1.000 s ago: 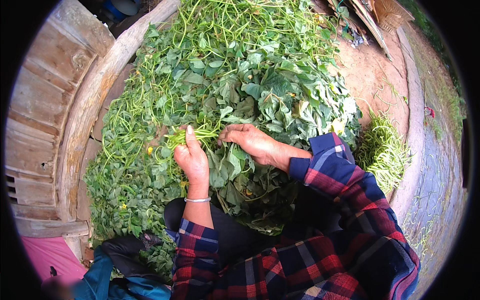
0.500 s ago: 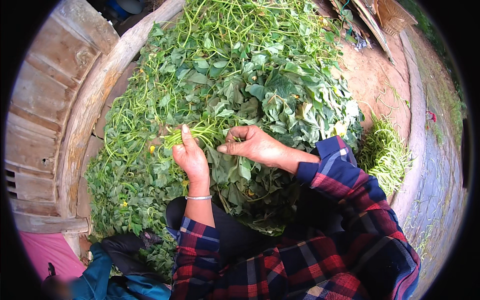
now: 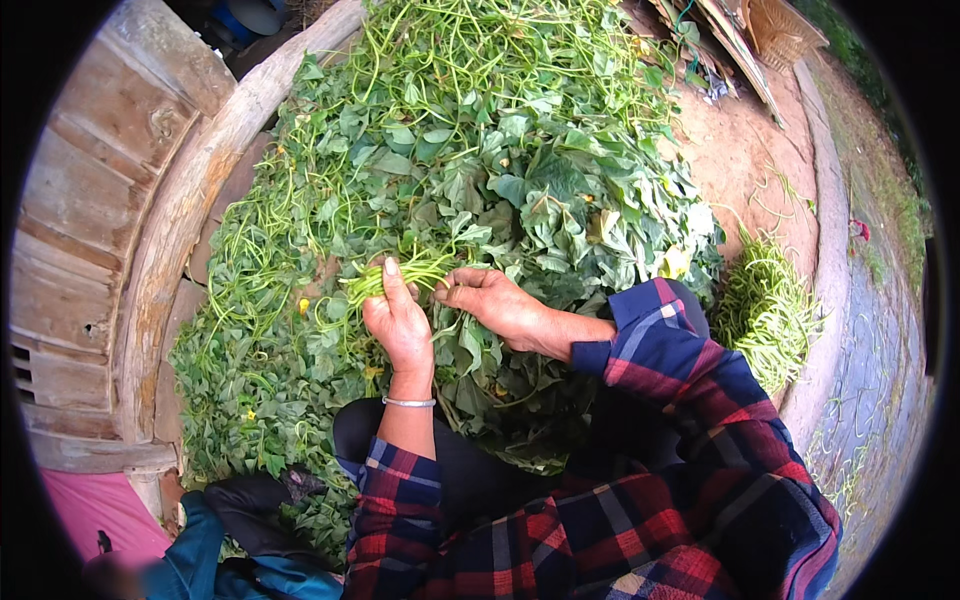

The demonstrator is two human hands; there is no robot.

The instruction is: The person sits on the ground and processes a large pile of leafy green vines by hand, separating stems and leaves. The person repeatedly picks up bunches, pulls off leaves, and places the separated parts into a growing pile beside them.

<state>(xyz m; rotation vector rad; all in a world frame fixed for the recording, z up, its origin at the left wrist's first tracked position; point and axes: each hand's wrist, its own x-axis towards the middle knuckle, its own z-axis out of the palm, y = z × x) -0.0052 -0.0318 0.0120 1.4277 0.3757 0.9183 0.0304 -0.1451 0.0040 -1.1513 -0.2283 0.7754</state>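
A bunch of green vine stems [image 3: 425,268] lies across my left hand [image 3: 398,325], whose fingers are wrapped around it with the thumb on top. At the right end of that bunch, my right hand [image 3: 492,303] pinches the stems with thumb and forefinger; exactly how many it grips is hidden. Large leaves hang just below the right hand. Both hands are over a wide heap of cut leafy vines [image 3: 430,165], greener and stemmy at the far side, with wilted leaves toward the right.
A pile of trimmed green stems [image 3: 768,320] sits on the ground to the right. Wooden boards [image 3: 95,220] and a log [image 3: 190,200] border the left. A woven basket [image 3: 785,35] stands far right. At the lower left are pink cloth [image 3: 100,510] and another person's teal sleeve [image 3: 197,545].
My left hand has shifted slightly right with the bunch. My right hand has moved a little left, so its fingertips now meet the stems' right end.
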